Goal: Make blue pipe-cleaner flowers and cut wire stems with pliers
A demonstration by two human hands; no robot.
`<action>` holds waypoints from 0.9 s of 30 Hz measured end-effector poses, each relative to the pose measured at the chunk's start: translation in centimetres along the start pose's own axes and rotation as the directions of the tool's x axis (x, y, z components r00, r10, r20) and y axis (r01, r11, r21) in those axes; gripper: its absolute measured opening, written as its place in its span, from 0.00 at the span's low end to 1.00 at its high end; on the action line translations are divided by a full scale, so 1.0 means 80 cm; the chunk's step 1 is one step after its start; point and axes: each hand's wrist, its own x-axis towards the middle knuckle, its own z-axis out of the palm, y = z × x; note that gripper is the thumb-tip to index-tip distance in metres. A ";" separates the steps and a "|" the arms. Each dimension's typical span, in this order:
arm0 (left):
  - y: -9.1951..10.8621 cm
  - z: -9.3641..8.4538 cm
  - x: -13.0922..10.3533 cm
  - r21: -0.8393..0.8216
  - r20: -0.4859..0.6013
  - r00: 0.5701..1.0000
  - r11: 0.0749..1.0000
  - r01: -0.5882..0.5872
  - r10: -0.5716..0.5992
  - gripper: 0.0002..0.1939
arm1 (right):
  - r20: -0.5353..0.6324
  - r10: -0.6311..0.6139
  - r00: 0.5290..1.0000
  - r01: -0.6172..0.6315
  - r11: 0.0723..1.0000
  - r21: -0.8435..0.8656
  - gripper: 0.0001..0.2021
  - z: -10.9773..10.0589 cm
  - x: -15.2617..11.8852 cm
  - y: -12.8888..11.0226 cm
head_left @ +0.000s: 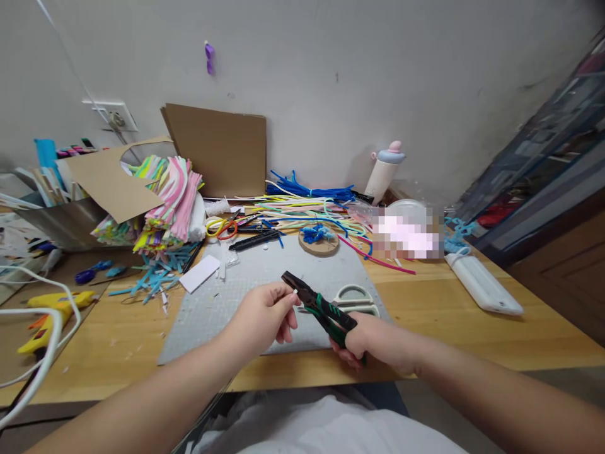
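Observation:
My right hand (362,340) is wrapped round the green and black handles of a pair of pliers (326,309). The dark jaws of the pliers point up and left, next to the fingertips of my left hand (269,315). Thumb and forefinger of that left hand are pinched on a tiny pale piece (295,292), too small to make out. Both hands are over the near part of a grey cutting mat (198,328). White-handled scissors (354,296) lie on the mat behind the pliers. Farther back, blue fuzzy shapes rest on a round wooden disc (319,249).
Pipe cleaners (302,208) lie along the wall, with a bottle (384,173) beside them. At left are a yellow glue gun (45,321) with a white cable and bundled pipe cleaners (170,202). A white phone-like device (484,284) lies at right. Cardboard (222,151) leans on the wall.

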 end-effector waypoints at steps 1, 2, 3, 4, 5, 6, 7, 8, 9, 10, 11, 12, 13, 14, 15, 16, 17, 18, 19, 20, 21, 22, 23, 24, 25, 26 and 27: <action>-0.001 0.000 -0.001 -0.009 0.004 1.000 1.000 0.004 -0.004 0.07 | -0.002 0.000 1.000 0.000 1.000 -0.018 0.09 0.000 0.001 0.001; -0.002 0.001 -0.002 -0.018 0.003 1.000 1.000 0.006 -0.006 0.07 | -0.006 0.000 1.000 0.000 0.999 -0.039 0.09 -0.001 0.002 0.002; -0.003 0.001 -0.004 -0.026 0.000 1.000 1.000 0.007 -0.007 0.07 | -0.013 0.000 1.000 -0.001 0.998 -0.063 0.09 -0.001 0.003 0.002; -0.004 0.002 -0.005 -0.032 -0.004 1.000 0.999 0.003 -0.003 0.07 | -0.026 0.006 1.000 -0.008 0.996 -0.091 0.08 -0.001 0.003 0.003; -0.004 0.002 -0.007 -0.034 -0.012 1.000 0.999 -0.012 0.011 0.08 | -0.042 0.009 0.999 -0.015 0.992 -0.123 0.08 -0.001 0.003 0.003; -0.004 0.002 -0.009 -0.037 -0.017 0.999 0.999 -0.030 0.029 0.08 | -0.058 0.007 0.998 -0.016 0.987 -0.160 0.08 -0.002 0.003 0.003; -0.003 0.002 -0.011 -0.044 -0.020 0.999 0.998 -0.047 0.046 0.09 | -0.075 -0.004 0.997 -0.011 0.979 -0.201 0.08 -0.002 0.003 0.003; -0.003 0.002 -0.014 -0.060 -0.016 0.998 0.996 -0.062 0.061 0.09 | -0.088 -0.018 0.996 -0.004 0.969 -0.246 0.08 -0.003 0.002 0.003; -0.002 0.001 -0.017 -0.082 0.000 0.997 0.994 -0.076 0.076 0.09 | -0.101 -0.029 0.994 -0.001 0.958 -0.285 0.09 -0.004 0.001 0.004; -0.001 0.000 -0.020 -0.109 0.024 0.996 0.990 -0.086 0.089 0.10 | -0.111 -0.042 0.993 0.005 0.951 -0.310 0.09 -0.004 -0.001 0.005; 0.000 -0.002 -0.024 -0.140 0.055 0.993 0.985 -0.096 0.105 0.12 | -0.120 -0.048 0.992 0.007 0.948 -0.319 0.10 -0.005 -0.003 0.006; 0.000 -0.005 -0.028 -0.172 0.091 0.988 0.979 -0.106 0.123 0.15 | -0.129 -0.049 0.990 0.006 0.949 -0.314 0.11 -0.006 -0.006 0.008; 0.001 -0.009 -0.031 -0.205 0.123 0.982 0.972 -0.113 0.140 0.19 | -0.136 -0.054 0.989 0.011 0.955 -0.296 0.12 -0.006 -0.009 0.009; 0.000 -0.013 -0.035 -0.228 0.146 0.978 0.967 -0.116 0.152 0.21 | -0.141 -0.063 0.988 0.022 0.962 -0.273 0.12 -0.007 -0.012 0.010; -0.001 -0.017 -0.037 -0.237 0.146 0.977 0.964 -0.120 0.158 0.22 | -0.141 -0.074 0.987 0.037 0.968 -0.250 0.12 -0.007 -0.015 0.011; -0.002 -0.022 -0.039 -0.231 0.121 0.980 0.965 -0.127 0.158 0.23 | -0.142 -0.079 0.987 0.045 0.972 -0.229 0.11 -0.007 -0.018 0.011; -0.003 -0.027 -0.041 -0.208 0.076 0.986 0.969 -0.133 0.151 0.23 | -0.143 -0.073 0.987 0.042 0.977 -0.209 0.10 -0.007 -0.020 0.012; -0.004 -0.032 -0.041 -0.173 0.019 0.990 0.976 -0.134 0.139 0.22 | -0.137 -0.062 0.989 0.035 0.982 -0.186 0.10 -0.007 -0.021 0.012; -0.005 -0.037 -0.041 -0.137 -0.035 0.992 0.982 -0.129 0.125 0.20 | -0.122 -0.046 0.991 0.026 0.987 -0.158 0.10 -0.007 -0.021 0.013; -0.006 -0.041 -0.040 -0.104 -0.073 0.991 0.988 -0.116 0.109 0.20 | -0.103 -0.029 0.994 0.015 0.991 -0.129 0.10 -0.006 -0.021 0.014; -0.007 -0.046 -0.039 -0.080 -0.093 0.991 0.992 -0.099 0.091 0.21 | -0.078 -0.015 0.997 0.007 0.995 -0.096 0.11 -0.005 -0.019 0.015; -0.008 -0.049 -0.038 -0.063 -0.098 0.992 0.995 -0.080 0.074 0.23 | -0.049 -0.006 0.999 0.003 0.998 -0.061 0.11 -0.005 -0.018 0.016; -0.009 -0.053 -0.037 -0.056 -0.098 0.993 0.996 -0.067 0.061 0.26 | -0.018 -0.003 1.000 0.003 1.000 -0.027 0.11 -0.004 -0.017 0.017; -0.009 -0.056 -0.036 -0.057 -0.093 0.994 0.997 -0.056 0.050 0.29 | 0.004 -0.002 1.000 0.002 1.000 0.004 0.12 -0.003 -0.017 0.017; -0.010 -0.058 -0.036 -0.072 -0.078 0.996 0.996 -0.044 0.038 0.32 | 0.018 0.000 1.000 -0.001 1.000 0.030 0.12 -0.002 -0.016 0.018; -0.010 -0.061 -0.036 -0.103 -0.051 0.998 0.994 -0.029 0.024 0.33 | 0.030 -0.001 1.000 0.000 0.999 0.052 0.12 -0.001 -0.016 0.018; -0.010 -0.062 -0.037 -0.146 -0.016 1.000 0.989 -0.017 0.014 0.32 | 0.039 -0.003 0.999 0.000 0.998 0.069 0.12 0.000 -0.016 0.019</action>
